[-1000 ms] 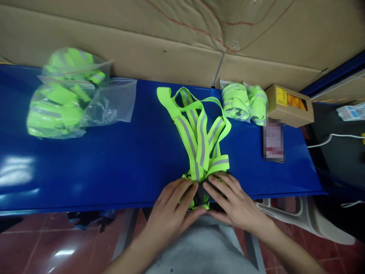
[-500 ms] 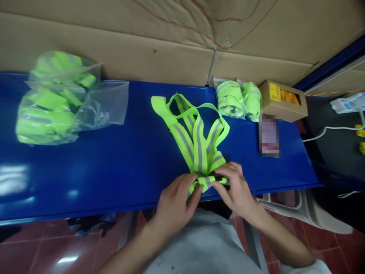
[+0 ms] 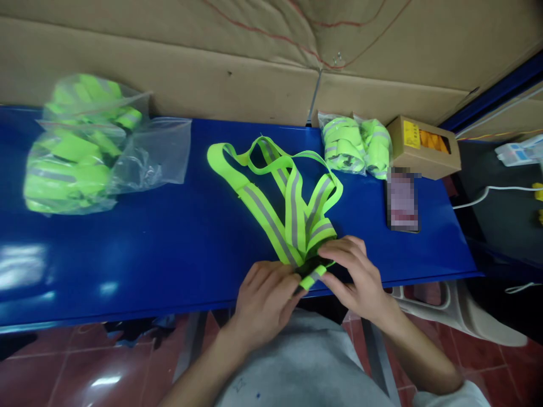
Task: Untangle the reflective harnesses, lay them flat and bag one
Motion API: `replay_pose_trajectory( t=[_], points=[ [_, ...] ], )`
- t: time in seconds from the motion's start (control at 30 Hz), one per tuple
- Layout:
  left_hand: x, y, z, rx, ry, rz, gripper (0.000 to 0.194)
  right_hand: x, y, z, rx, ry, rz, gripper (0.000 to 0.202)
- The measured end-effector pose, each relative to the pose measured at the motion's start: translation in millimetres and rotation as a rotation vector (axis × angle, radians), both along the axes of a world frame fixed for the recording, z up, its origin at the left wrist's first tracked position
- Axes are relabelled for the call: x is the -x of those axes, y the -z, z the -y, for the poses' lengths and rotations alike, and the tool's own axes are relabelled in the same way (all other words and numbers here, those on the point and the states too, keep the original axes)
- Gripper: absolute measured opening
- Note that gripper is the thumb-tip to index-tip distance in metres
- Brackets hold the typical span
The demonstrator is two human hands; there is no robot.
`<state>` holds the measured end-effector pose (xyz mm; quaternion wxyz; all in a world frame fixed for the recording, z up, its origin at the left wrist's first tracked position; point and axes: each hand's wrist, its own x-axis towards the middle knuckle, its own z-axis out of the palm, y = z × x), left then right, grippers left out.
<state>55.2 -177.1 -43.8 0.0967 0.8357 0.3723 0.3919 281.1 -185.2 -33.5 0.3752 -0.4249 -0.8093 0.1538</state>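
Note:
A neon-yellow reflective strap harness (image 3: pixel 296 215) with grey stripes lies spread in loops on the blue table, its near end gathered at the front edge. My left hand (image 3: pixel 268 297) is closed on that end, pinching a short folded piece between thumb and fingers. From the other side my right hand (image 3: pixel 354 277) grips the same bunch, thumb below and fingers over the top. A dark part shows between the two hands. The fingers partly hide what lies in the grip.
Clear bags of neon straps (image 3: pixel 70 169) lie at the left, beside a clear plastic bag (image 3: pixel 167 152). More bagged straps (image 3: pixel 344 146) stand at the back right, near a cardboard box (image 3: pixel 424 148) and a phone (image 3: pixel 402 200). The blue table (image 3: pixel 169 243) ends just before my body.
The strap's upper left loop has shifted left and opened wider. My left fingers now lie over the folded piece, which has turned to a slant between the hands.

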Motion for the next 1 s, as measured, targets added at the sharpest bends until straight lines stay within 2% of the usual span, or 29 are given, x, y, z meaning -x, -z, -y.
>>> replay_pose_trajectory(
  t=[0.07,0.1,0.2,0.27,0.37,0.4,0.43,0.5,0.6,0.67,0.7,0.77,0.8,0.9,1.0],
  points=[
    [1.4,-6.2,2.0,-0.208,0.048,-0.046,0.012,-7.5,-12.7,3.7,0.024,-0.102,0.094,0.033],
    [1.8,-8.1,4.5,-0.258,0.056,-0.052,0.013,-11.0,-19.6,6.1,0.047,-0.141,0.169,0.035],
    [3.6,-6.4,16.5,-0.165,0.087,-0.046,0.01,-19.0,-37.9,13.0,0.178,-0.21,0.409,0.039],
    [6.7,0.4,24.2,-0.106,0.126,-0.063,0.01,-22.0,-44.7,15.3,0.288,-0.253,0.478,0.046],
    [12.8,13.9,30.7,-0.195,0.242,-0.137,0.014,-23.3,-44.9,14.2,0.411,-0.338,0.456,0.074],
    [14.9,17.7,31.5,-0.226,0.279,-0.164,0.017,-22.8,-42.8,13.2,0.431,-0.349,0.446,0.077],
    [17.1,20.7,31.9,-0.242,0.309,-0.186,0.02,-21.9,-40.2,12.1,0.439,-0.346,0.443,0.072],
    [22.9,23.0,31.4,-0.231,0.336,-0.206,0.025,-18.9,-34.7,10.7,0.425,-0.309,0.451,0.049],
    [37.1,14.7,24.4,-0.13,0.416,-0.185,0.02,-14.2,-29.6,11.6,0.35,-0.277,0.429,0.018],
    [46.9,2.5,11.1,-0.057,0.484,-0.107,0.016,-11.9,-29.7,13.4,0.264,-0.261,0.407,0.009],
    [49.7,-4.2,1.0,-0.022,0.498,-0.059,0.019,-10.8,-30.4,14.3,0.206,-0.245,0.402,0.012],
    [48.1,-15.1,-25.7,-0.014,0.482,0.047,0.033,-7.7,-31.5,15.4,0.067,-0.197,0.407,0.02],
    [43.1,-18.0,-41.3,0.071,0.45,0.009,0.04,-5.7,-31.2,15.6,-0.012,-0.176,0.414,0.023],
    [17.9,-13.9,-88.3,0.116,0.494,-0.219,0.048,1.9,-24.2,16.6,-0.263,-0.138,0.429,0.023],
    [-5.4,2.8,-122.9,0.175,0.557,-0.379,0.055,7.2,-9.4,22.3,-0.404,-0.13,0.414,0.024]
  ],
)
